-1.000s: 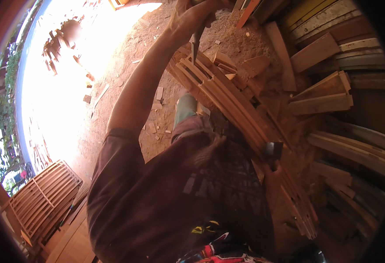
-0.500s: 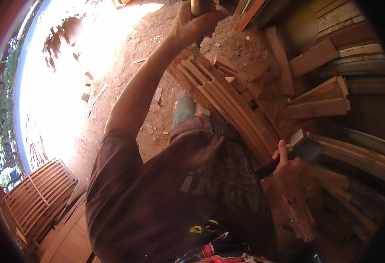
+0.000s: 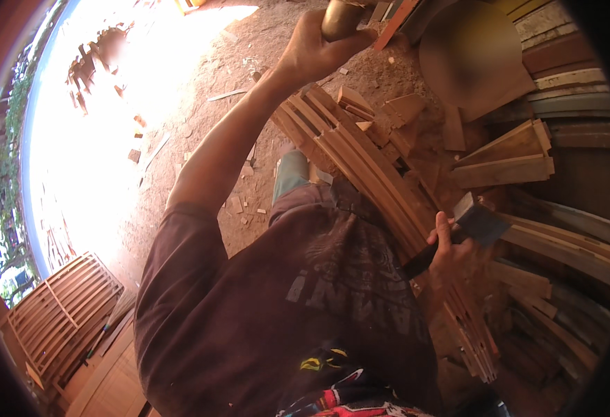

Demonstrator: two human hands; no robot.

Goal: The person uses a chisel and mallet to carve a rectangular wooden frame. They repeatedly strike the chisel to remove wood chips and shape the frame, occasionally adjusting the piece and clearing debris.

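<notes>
Raised beyond the far end of several long wooden slats (image 3: 374, 163), my left hand (image 3: 312, 55) is wrapped round the rounded handle of a chisel (image 3: 343, 19). Its blade is hidden now. My right hand (image 3: 449, 250), nearer to me on the right, grips a hammer (image 3: 482, 219) by its dark handle. The hammer's blocky grey head is up, just beyond my thumb. Grooves or slots run along the slats, which lie diagonally in front of my body and pass under my right hand.
Wood offcuts (image 3: 355, 102) lie beyond the slats on the dirt floor (image 3: 239, 62). Boards (image 3: 562, 250) are stacked along the right side. A slatted wooden frame (image 3: 65, 306) stands at the lower left. Bright sunlight washes out the far left.
My left hand has shifted right and slightly nearer with the chisel, turning so the blade no longer shows. My right hand and the hammer have risen slightly.
</notes>
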